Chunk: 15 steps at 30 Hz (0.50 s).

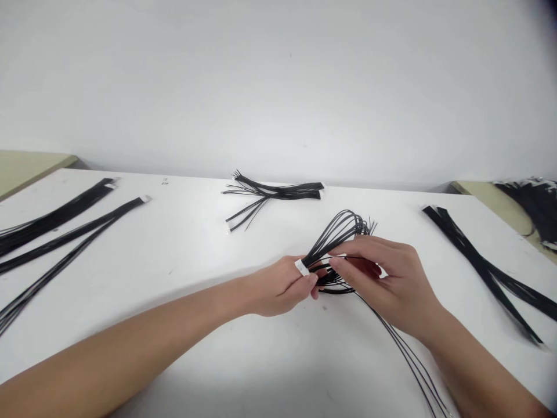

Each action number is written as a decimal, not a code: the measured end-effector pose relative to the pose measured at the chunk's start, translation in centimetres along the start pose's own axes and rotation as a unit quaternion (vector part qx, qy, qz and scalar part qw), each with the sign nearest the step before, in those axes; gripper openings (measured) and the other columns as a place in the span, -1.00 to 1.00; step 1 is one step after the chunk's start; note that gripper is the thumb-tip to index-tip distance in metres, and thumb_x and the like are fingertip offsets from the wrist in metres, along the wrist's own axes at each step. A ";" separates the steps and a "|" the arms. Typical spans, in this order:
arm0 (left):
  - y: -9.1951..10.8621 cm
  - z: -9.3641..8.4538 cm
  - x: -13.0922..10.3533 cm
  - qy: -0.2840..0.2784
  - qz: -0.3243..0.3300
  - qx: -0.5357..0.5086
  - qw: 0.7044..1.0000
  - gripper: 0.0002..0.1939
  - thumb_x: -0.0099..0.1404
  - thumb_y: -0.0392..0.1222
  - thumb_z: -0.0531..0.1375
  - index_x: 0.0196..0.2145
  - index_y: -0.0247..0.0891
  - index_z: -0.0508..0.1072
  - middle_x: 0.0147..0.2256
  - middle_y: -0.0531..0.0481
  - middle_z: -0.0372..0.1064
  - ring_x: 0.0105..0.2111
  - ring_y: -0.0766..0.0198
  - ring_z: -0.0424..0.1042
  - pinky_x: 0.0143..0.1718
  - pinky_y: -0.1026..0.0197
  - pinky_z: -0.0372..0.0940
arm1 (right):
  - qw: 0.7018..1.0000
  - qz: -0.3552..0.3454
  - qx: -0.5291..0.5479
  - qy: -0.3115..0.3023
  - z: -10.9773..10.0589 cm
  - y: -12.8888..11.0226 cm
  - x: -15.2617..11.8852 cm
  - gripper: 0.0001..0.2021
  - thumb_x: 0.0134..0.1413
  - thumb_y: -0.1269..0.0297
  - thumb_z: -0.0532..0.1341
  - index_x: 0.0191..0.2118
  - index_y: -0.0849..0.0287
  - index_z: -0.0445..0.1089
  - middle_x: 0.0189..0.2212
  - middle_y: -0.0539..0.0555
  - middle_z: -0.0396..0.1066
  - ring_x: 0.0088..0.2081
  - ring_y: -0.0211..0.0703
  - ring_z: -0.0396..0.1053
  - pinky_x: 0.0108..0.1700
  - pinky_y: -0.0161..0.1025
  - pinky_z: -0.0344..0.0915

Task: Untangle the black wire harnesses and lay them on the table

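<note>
A bundle of thin black wires [335, 233] loops up from a white connector [301, 267] near the middle of the view. My left hand [289, 285] is closed round the bundle just below the connector. To its right, my right hand [387, 277] has its thumb and forefinger at the wires, with a thin black wire between them. The curled fingers of that hand are partly hidden. Several loose wires [402, 342] trail from the bundle down to the lower right, under my right wrist.
On the white table [195, 244], black cables [278, 190] lie at the back middle, more cables [56, 223] at the left, and crossed cables [483, 264] at the right. A dark cable pile [537, 209] rests on a yellowish surface [496, 200] at the far right.
</note>
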<state>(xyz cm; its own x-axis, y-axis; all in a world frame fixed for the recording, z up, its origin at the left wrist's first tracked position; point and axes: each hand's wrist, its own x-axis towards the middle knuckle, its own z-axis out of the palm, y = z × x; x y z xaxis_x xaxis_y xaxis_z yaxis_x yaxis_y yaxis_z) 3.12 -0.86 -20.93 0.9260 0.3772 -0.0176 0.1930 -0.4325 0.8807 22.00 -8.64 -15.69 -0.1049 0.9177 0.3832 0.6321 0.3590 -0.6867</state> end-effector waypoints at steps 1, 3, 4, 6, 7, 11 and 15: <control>0.0 0.0 0.0 0.001 0.001 -0.008 1.000 -0.43 0.42 0.09 -0.27 -0.35 -0.31 0.38 -0.29 -0.11 0.37 -0.43 0.30 0.26 -0.31 0.20 0.27 | 0.999 -0.035 -0.015 0.013 0.2 0.1 0.0 -0.91 0.12 0.42 0.21 -0.31 0.13 0.46 -0.49 -0.01 0.43 -0.57 -0.35 0.17 -0.55 -0.33 0.11; 0.0 -0.1 0.1 -0.001 0.006 -0.019 1.000 -0.42 0.42 0.11 -0.26 -0.36 -0.30 0.38 -0.30 -0.10 0.37 -0.43 0.30 0.26 -0.30 0.21 0.27 | 0.997 -0.073 -0.020 0.026 0.5 0.2 -0.1 -0.90 0.11 0.45 0.21 -0.32 0.13 0.46 -0.55 -0.02 0.41 -0.57 -0.33 0.18 -0.56 -0.32 0.11; -0.1 -0.1 0.1 -0.001 0.008 -0.023 1.000 -0.42 0.42 0.12 -0.25 -0.35 -0.31 0.39 -0.30 -0.10 0.37 -0.42 0.30 0.27 -0.29 0.21 0.28 | 0.997 -0.076 -0.012 0.026 0.6 0.2 -0.1 -0.89 0.11 0.46 0.20 -0.33 0.13 0.46 -0.57 -0.02 0.40 -0.56 -0.32 0.19 -0.56 -0.32 0.11; -0.1 0.0 0.2 0.000 0.006 -0.027 1.000 -0.41 0.41 0.14 -0.23 -0.35 -0.31 0.41 -0.29 -0.11 0.37 -0.40 0.28 0.30 -0.28 0.20 0.29 | 0.997 -0.068 0.010 0.019 0.7 0.1 0.0 -0.87 0.10 0.48 0.19 -0.36 0.14 0.45 -0.57 -0.03 0.41 -0.56 -0.32 0.20 -0.57 -0.32 0.11; -0.1 0.0 0.2 0.003 0.003 -0.030 1.000 -0.42 0.41 0.15 -0.21 -0.35 -0.31 0.41 -0.28 -0.12 0.37 -0.39 0.28 0.31 -0.28 0.20 0.30 | 0.998 -0.058 0.021 0.014 0.7 0.0 0.0 -0.86 0.10 0.49 0.18 -0.37 0.14 0.45 -0.57 -0.02 0.42 -0.56 -0.33 0.21 -0.57 -0.32 0.11; 0.2 0.0 0.1 -0.001 -0.012 -0.047 0.999 -0.46 0.41 0.12 -0.18 -0.34 -0.31 0.41 -0.25 -0.12 0.36 -0.42 0.31 0.29 -0.31 0.22 0.30 | 0.999 -0.021 0.048 -0.010 0.8 -0.4 0.1 -0.80 0.13 0.50 0.13 -0.35 0.12 0.47 -0.52 -0.02 0.47 -0.55 -0.33 0.22 -0.57 -0.33 0.11; 0.6 -0.1 0.0 -0.012 -0.009 -0.058 0.998 -0.50 0.41 0.09 -0.16 -0.34 -0.32 0.39 -0.28 -0.10 0.35 -0.42 0.32 0.27 -0.34 0.24 0.28 | 0.998 -0.018 0.054 -0.034 0.9 -0.2 0.2 -0.81 0.16 0.49 0.12 -0.34 0.14 0.45 -0.50 -0.02 0.47 -0.50 -0.33 0.26 -0.50 -0.35 0.17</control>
<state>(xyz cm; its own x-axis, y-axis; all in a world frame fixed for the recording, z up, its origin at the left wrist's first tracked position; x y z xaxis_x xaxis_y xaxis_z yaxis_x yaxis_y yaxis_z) 3.21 -1.10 -20.35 0.9307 0.3631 -0.0449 0.1726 -0.3277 0.9289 21.19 -8.42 -16.03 -0.1796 0.9122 0.3682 0.5408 0.4042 -0.7377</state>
